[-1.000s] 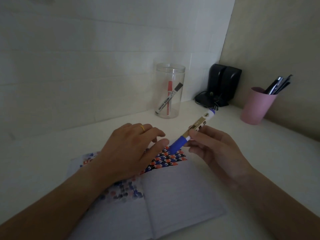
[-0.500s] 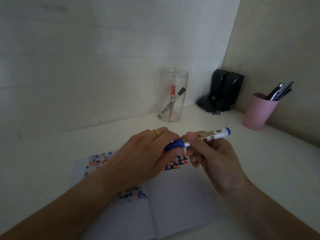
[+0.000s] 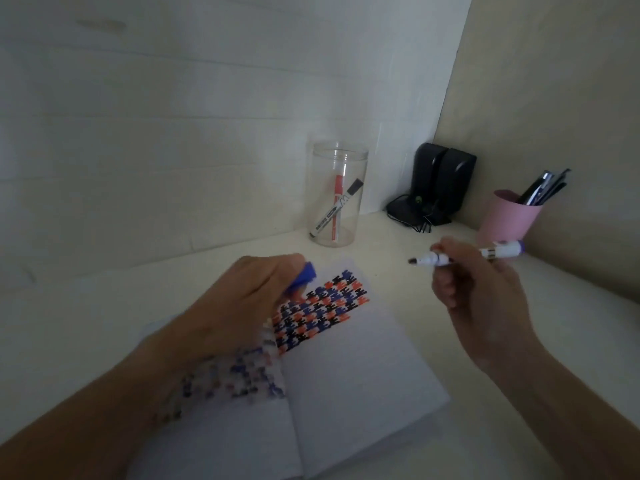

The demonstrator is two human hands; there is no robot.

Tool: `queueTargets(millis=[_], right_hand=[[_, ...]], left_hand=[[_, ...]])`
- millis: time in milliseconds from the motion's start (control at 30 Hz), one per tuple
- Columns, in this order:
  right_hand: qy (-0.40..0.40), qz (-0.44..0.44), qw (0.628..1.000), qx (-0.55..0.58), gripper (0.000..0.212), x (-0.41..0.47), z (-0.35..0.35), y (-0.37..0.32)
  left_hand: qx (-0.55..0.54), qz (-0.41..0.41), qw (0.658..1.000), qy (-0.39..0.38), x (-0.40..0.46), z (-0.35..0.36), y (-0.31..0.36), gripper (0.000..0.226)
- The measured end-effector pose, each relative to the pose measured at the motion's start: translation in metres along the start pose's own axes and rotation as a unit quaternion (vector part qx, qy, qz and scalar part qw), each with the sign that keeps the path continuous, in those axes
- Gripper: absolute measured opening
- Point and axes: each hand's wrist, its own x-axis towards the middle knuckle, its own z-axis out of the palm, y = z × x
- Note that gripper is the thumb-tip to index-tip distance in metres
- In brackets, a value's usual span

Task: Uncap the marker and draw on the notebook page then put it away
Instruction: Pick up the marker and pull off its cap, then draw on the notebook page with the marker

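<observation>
On the open notebook (image 3: 346,368) the left hand (image 3: 239,306) closes round the blue cap (image 3: 304,276); at two o'clock the right hand (image 3: 485,299) pinches the uncapped marker (image 3: 467,257) — tip pointing left — jar (image 3: 337,195) beyond at twelve.

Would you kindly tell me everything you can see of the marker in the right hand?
The marker is a slim white barrel, plastic by its look, with a blue rear end and a dark band near it. It is uncapped: its dark tip is bare and points left. It lies roughly level above the desk, touching only the right hand, which grips its middle. Its blue cap is in the left hand.
</observation>
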Motion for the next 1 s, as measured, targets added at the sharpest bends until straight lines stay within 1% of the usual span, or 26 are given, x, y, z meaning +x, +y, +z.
queueTargets(millis=[33, 67, 133, 167, 233, 300, 433, 500, 600, 700, 767, 867, 1000], right_hand=[[0.001, 0.003, 1.000, -0.005, 0.021, 0.000, -0.005, -0.001], [0.000, 0.007, 1.000, -0.011, 0.021, 0.000, -0.007, 0.001], [-0.005, 0.016, 1.000, -0.023, 0.022, 0.000, -0.005, 0.008], [-0.010, 0.022, 0.999, -0.023, 0.021, 0.000, -0.003, 0.010], [-0.016, 0.035, 0.999, -0.020, 0.018, 0.000, -0.002, 0.012], [-0.027, 0.036, 0.999, -0.030, 0.020, -0.001, -0.003, 0.014], [-0.076, 0.036, 0.994, -0.072, 0.024, -0.008, 0.000, 0.023], [-0.091, 0.048, 0.987, -0.122, 0.022, -0.010, 0.001, 0.027], [-0.097, 0.057, 0.967, -0.227, 0.006, -0.012, 0.003, 0.034], [-0.074, 0.038, 0.950, -0.300, 0.005, -0.014, 0.002, 0.040], [-0.064, 0.028, 0.945, -0.321, 0.007, -0.015, 0.001, 0.043], [-0.081, 0.027, 0.937, -0.340, 0.006, -0.016, 0.002, 0.043], [-0.088, 0.020, 0.932, -0.352, 0.003, -0.018, 0.002, 0.043]], left_hand=[[-0.027, -0.041, 0.999, -0.003, 0.000, -0.004, -0.008, 0.044], [-0.008, -0.050, 0.999, -0.017, 0.000, -0.005, -0.014, 0.044], [0.053, -0.033, 0.997, -0.050, 0.002, -0.001, -0.017, 0.041], [0.061, -0.022, 0.996, -0.068, 0.002, 0.002, -0.017, 0.041], [0.064, -0.016, 0.993, -0.100, 0.001, 0.005, -0.019, 0.039], [0.070, -0.016, 0.990, -0.125, 0.000, 0.007, -0.023, 0.035], [0.078, -0.013, 0.983, -0.165, 0.003, 0.012, -0.031, 0.033], [0.058, -0.017, 0.983, -0.172, 0.003, 0.015, -0.037, 0.028], [0.037, -0.017, 0.984, -0.175, 0.001, 0.017, -0.046, 0.024], [0.039, -0.011, 0.982, -0.182, -0.002, 0.018, -0.052, 0.028], [0.036, -0.008, 0.983, -0.182, -0.002, 0.019, -0.054, 0.032], [0.042, -0.003, 0.984, -0.174, -0.002, 0.021, -0.053, 0.037], [0.044, 0.006, 0.984, -0.171, -0.001, 0.023, -0.054, 0.036]])
